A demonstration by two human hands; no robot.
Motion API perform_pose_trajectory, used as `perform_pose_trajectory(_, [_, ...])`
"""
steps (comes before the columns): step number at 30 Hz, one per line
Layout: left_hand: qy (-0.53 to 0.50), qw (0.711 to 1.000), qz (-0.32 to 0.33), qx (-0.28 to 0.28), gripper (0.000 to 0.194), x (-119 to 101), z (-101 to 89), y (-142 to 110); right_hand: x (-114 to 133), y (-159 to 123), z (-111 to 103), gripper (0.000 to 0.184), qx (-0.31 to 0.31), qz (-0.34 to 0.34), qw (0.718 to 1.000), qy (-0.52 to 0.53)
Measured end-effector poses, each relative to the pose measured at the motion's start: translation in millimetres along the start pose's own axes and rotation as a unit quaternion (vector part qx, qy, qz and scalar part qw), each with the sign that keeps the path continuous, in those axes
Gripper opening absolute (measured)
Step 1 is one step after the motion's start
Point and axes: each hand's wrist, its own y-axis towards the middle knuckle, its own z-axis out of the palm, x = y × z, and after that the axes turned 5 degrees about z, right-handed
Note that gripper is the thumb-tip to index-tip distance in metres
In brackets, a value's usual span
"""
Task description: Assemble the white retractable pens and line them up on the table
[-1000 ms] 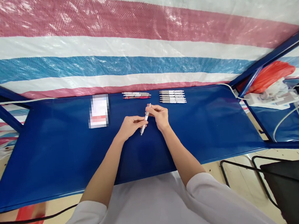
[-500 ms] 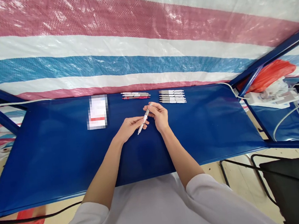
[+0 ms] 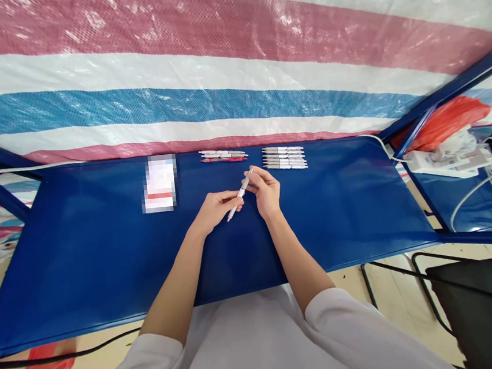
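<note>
A white and grey pen [image 3: 247, 182] is held at a slant between my hands, above the blue table [image 3: 339, 210]. My left hand [image 3: 217, 210] pinches its lower barrel between thumb and fingers, with the lower end sticking out below. At the upper end, my right hand [image 3: 266, 191] grips the pen with thumb and fingertips. Beyond my hands lies a row of several white and grey pens [image 3: 284, 158]. Left of that row is a smaller group of white pens [image 3: 222, 153] with a red pen [image 3: 224, 160] in front.
A blurred-out white and red item [image 3: 159, 184] lies on the table's left part. Striped plastic sheeting [image 3: 220, 100] hangs behind. At right are a white power strip [image 3: 438, 163], cables and a red plastic bag [image 3: 453, 121]. A black chair [image 3: 483, 301] stands at the lower right.
The pen stays in both hands, and its slant has shifted slightly. My right hand has moved a little right and up since half a second ago. The pens on the table have not moved.
</note>
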Motion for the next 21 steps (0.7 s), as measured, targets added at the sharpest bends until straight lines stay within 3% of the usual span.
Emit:
perform_pose_trajectory(3, [-0.045,0.998,-0.030,0.015,0.037,4,-1.6,-1,-1,-2,-2,0.027,0.016,0.003,1.000,0.013])
perform_pose_trajectory(8, [-0.064,0.998,-0.019,0.008,0.041,7,-2.1,0,-1,-3,-3,0.026,0.038,-0.004,0.999,0.033])
perform_pose_trajectory(15, [-0.013,1.000,0.014,-0.011,0.040,7,4.5,-1,2,-3,1,0.024,0.021,-0.004,0.999,0.032])
perform_pose_trajectory(21, [0.050,0.996,0.042,-0.060,0.039,3,9.6,-2,3,-2,5,0.021,0.005,0.007,0.997,0.073])
